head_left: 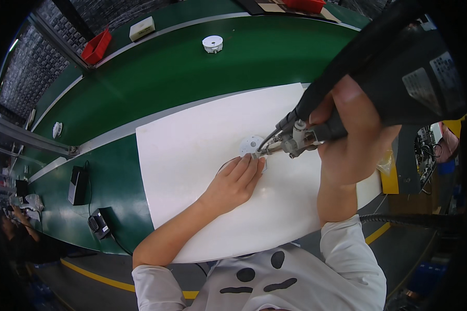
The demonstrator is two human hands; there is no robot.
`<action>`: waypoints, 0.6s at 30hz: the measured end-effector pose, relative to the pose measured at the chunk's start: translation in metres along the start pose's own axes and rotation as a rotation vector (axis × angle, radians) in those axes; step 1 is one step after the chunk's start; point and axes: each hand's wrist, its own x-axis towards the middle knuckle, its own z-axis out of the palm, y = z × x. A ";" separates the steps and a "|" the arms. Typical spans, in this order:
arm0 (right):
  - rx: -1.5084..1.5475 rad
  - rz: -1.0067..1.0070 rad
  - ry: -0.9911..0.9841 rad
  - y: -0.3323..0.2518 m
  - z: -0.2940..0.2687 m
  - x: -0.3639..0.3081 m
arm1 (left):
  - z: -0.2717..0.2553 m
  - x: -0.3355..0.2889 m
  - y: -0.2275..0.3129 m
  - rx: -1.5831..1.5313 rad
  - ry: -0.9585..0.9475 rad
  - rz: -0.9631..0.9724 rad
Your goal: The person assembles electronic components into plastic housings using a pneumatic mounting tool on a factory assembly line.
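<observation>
- Green bench (120,171), white sheet (187,150) on top.
- Mid-sheet lies a white disc (248,144).
- Left hand (236,181) covers the disc's near side, fingers bunched; cannot tell whether pinching.
- Right hand (358,136) grasps black tool (404,78), tip by left fingertips.

Pretty standard green counter (120,176), gray floor (114,264) with yellow lines (98,275) off its near edge, brick-look gray wall (44,65) past the far left corner, skinny bright strip lights (14,45) too.
</observation>
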 end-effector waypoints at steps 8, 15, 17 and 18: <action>0.340 0.298 0.173 -0.039 0.024 0.035 | -0.001 -0.001 -0.001 -0.012 0.002 -0.006; 0.600 0.576 0.184 -0.050 0.021 0.046 | -0.002 0.000 -0.001 -0.096 0.020 -0.044; 0.575 0.577 0.419 -0.046 0.019 0.049 | -0.003 0.001 0.002 -0.144 0.050 -0.053; 0.595 0.684 0.311 -0.055 0.003 0.061 | -0.004 0.002 0.003 -0.231 0.074 -0.041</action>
